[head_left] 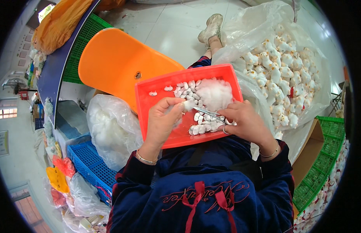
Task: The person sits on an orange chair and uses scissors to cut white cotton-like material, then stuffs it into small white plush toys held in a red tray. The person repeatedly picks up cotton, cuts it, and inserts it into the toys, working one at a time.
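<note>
A shallow red tray (176, 136) rests on my lap. Over it, my left hand (161, 120) pinches a small white fabric piece (189, 105) between thumb and fingertips. My right hand (248, 121) grips slender metal forceps (208, 112) with finger rings, one ring showing below the fingers. Their tips point left and meet the white piece; whether they are inside it I cannot tell. Fluffy white stuffing (215, 93) fills the tray's far right part. Small white fabric pieces (203, 127) lie in groups around it, and a few sit apart at the far left.
An orange chair (122, 64) stands at the far left. Beside the tray is a clear bag of white stuffing (110, 126), near a blue crate (91, 161). To the right, a large plastic bag holds many small white plush toys (285, 77); a green crate (320, 159) stands nearer.
</note>
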